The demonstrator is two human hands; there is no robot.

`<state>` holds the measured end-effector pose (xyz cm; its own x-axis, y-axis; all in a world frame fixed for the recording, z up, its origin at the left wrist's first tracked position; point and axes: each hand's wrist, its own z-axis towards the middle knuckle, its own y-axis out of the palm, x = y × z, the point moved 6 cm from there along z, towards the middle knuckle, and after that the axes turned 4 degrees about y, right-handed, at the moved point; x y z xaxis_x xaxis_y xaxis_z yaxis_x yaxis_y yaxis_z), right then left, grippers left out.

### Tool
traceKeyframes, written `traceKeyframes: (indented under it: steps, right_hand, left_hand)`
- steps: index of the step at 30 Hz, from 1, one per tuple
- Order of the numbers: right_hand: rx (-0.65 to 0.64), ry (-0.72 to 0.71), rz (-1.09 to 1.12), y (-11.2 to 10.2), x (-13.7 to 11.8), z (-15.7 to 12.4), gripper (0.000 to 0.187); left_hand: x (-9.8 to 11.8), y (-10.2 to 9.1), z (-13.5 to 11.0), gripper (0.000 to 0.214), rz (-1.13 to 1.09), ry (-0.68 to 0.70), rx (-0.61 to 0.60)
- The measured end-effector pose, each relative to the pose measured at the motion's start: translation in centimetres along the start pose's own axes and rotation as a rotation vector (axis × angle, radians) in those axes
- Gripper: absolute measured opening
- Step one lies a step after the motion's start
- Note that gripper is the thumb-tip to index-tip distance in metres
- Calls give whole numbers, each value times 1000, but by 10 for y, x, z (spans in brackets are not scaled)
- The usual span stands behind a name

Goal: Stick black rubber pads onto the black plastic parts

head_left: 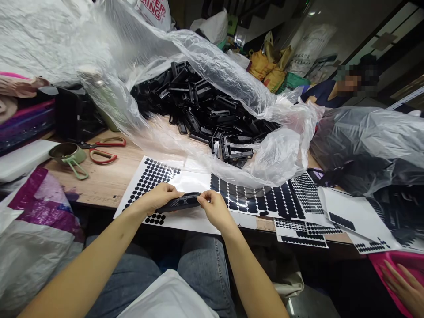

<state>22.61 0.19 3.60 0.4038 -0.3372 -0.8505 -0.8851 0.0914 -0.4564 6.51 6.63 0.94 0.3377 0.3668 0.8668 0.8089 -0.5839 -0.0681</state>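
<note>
A long black plastic part (181, 202) with a carbon-look pattern on top is held level over the table edge. My left hand (159, 197) is closed on its left end, thumb along the top. At the other end, the thumb and forefinger of my right hand (213, 208) are pinched together on the part; whether a small sticker sits between them I cannot tell. Beneath both hands lies a white sheet of round black stickers (145, 181). To the right is another sheet with rows of larger black stickers (245, 196).
A big clear plastic bag (228, 70) spills many similar black parts (198, 104) behind the sheets. Red-handled scissors (111, 142) and a green cup (68, 153) lie left. More sticker sheets (351, 207), another person (326, 92) and another person's hand (406, 285) by a pink tub (380, 260) are right.
</note>
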Motion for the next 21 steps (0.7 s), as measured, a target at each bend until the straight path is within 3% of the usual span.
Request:
traceKeyframes:
  steps: [9,21]
  right_hand:
    - [66,-49,-74,2,-6,-6,14]
    - [143,-42,35,8,4,-4,14]
  left_hand:
    - [5,1,-3,32,26,-10,3]
    - [-1,2,0,32,24,22,42]
